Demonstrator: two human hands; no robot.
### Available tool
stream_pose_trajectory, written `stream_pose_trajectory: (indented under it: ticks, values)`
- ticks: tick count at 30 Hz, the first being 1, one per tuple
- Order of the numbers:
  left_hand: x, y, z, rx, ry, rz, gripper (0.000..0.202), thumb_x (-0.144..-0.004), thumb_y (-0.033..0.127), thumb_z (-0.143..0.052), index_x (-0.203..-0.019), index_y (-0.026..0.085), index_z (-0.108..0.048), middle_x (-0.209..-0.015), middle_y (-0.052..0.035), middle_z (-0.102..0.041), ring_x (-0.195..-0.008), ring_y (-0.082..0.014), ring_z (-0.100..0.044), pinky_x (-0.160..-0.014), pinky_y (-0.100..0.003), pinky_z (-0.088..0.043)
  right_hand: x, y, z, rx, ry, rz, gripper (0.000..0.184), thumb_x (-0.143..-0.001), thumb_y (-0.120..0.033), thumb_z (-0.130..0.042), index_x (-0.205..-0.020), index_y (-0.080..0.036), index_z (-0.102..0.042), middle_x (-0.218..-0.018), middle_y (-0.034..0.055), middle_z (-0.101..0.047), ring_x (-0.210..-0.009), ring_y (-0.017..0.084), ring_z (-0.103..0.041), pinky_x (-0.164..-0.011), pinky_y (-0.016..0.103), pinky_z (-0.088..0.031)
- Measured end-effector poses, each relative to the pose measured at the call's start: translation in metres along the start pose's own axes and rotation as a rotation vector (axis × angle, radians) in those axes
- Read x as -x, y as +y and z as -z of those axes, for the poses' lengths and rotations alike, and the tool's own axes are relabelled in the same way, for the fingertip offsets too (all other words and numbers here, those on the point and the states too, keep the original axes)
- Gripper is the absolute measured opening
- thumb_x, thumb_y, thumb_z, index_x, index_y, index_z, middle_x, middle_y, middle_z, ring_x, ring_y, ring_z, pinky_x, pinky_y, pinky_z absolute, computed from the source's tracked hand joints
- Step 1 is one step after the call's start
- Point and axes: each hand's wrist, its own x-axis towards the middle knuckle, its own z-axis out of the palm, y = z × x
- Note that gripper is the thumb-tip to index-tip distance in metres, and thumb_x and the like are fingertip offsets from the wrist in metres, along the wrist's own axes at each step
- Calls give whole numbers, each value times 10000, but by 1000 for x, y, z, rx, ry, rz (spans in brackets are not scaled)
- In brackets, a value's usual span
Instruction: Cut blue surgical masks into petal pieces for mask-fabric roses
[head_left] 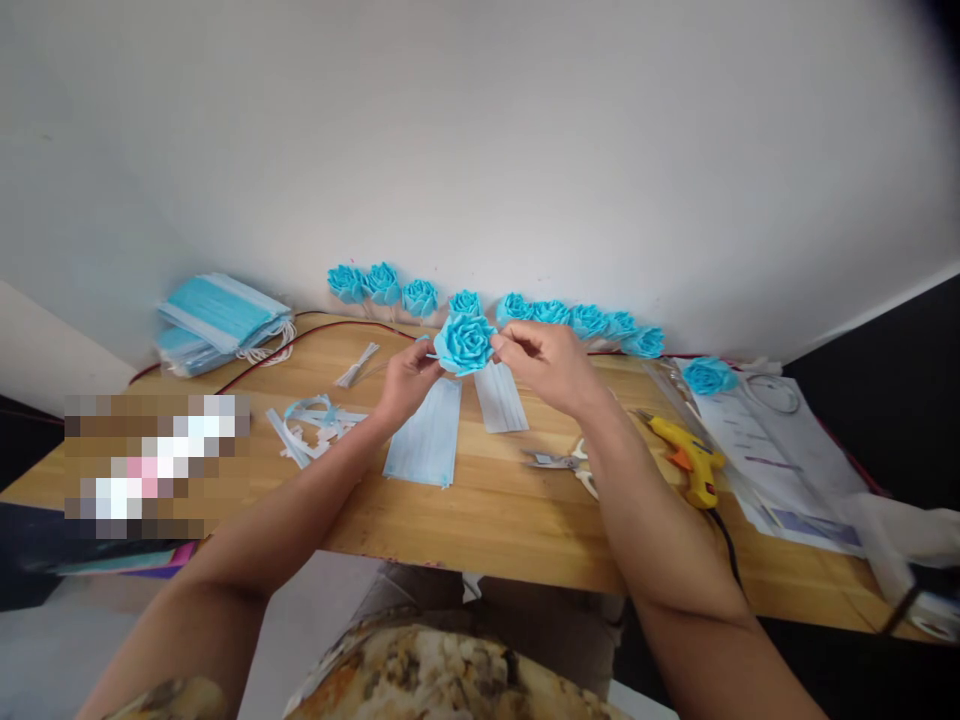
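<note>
Light wood for the table (510,535), nice visible grain, pushed right up against a plain pale wall (465,150) beyond the hands. It's pretty busy up there. A row of blue flowers (382,284) lines the back edge just past both hands, and one more flower (709,376) sits off to the right by some papers (780,450). Left of the left hand there's a stack of face masks (223,312), with cut strips (300,435) nearer the left forearm. Two flat blue pieces (425,432) lie below the hands. Scissors (553,460) are just under the right hand, handles partly hidden by that forearm, with a yellow glue gun (694,462) on its far side. The left hand (409,380) and right hand (546,362) pinch opposite edges of a blue rose (465,344) between them, which blocks part of a flower behind it.
</note>
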Motion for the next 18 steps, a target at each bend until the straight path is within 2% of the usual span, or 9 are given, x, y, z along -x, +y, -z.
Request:
stream_pose_trajectory:
  ticks: [4,8,10,12,13,15,16,18]
  values:
    - [0,-1,0,-2,2,14,173,-728,327,-825,-757,174,-750,-749,-33,-723,-741,-174,-646,-728,-271,-543,1,-1,1,-4,4,16,385,-955,-373,-547,-610,-208,-504,-578,-30,-465,-576,123,-408,-585,304,-291]
    - [0,-1,0,13,9,-6,160,-732,321,-811,-755,173,-756,-743,-30,-719,-735,-164,-633,-704,-254,-527,1,-1,4,-65,58,-1,457,-1002,-489,-539,-643,-205,-558,-604,-19,-511,-590,128,-459,-596,299,-350]
    - [0,1,-1,19,10,-8,161,-731,320,-809,-761,169,-761,-744,-29,-720,-732,-158,-630,-703,-253,-526,-1,4,6,-144,133,-17,434,-999,-564,-560,-764,-207,-642,-684,-5,-589,-652,144,-545,-646,296,-428]
    - [0,2,-2,29,3,7,174,-727,329,-817,-757,167,-762,-752,-32,-728,-742,-161,-640,-725,-265,-537,-4,12,8,-261,147,22,438,-947,-646,-633,-1070,-233,-707,-909,32,-709,-868,190,-672,-800,322,-526]
    - [1,3,-2,42,-6,17,188,-724,343,-822,-762,168,-765,-765,-35,-737,-750,-166,-651,-738,-275,-548,-5,17,9,-318,113,65,566,-894,-692,-685,-1264,-264,-669,-1083,57,-737,-1041,224,-696,-915,356,-546]
    - [1,4,-4,78,-32,42,229,-719,382,-832,-782,170,-773,-786,-43,-752,-755,-179,-675,-746,-296,-570,-8,25,7,-384,13,158,946,-765,-767,-775,-1551,-341,-465,-1407,91,-664,-1359,285,-599,-1110,438,-501]
    - [2,5,-4,94,-48,56,250,-718,401,-836,-797,171,-778,-793,-45,-758,-752,-185,-686,-742,-306,-579,-9,29,4,-393,-32,189,1090,-717,-791,-795,-1623,-370,-358,-1515,97,-599,-1460,304,-522,-1170,471,-463]
    - [3,6,-5,107,-86,78,285,-715,432,-848,-810,172,-779,-792,-48,-763,-745,-195,-699,-738,-321,-590,-10,33,-3,-390,-89,213,1254,-672,-818,-803,-1687,-398,-197,-1626,102,-498,-1554,323,-414,-1226,512,-413]
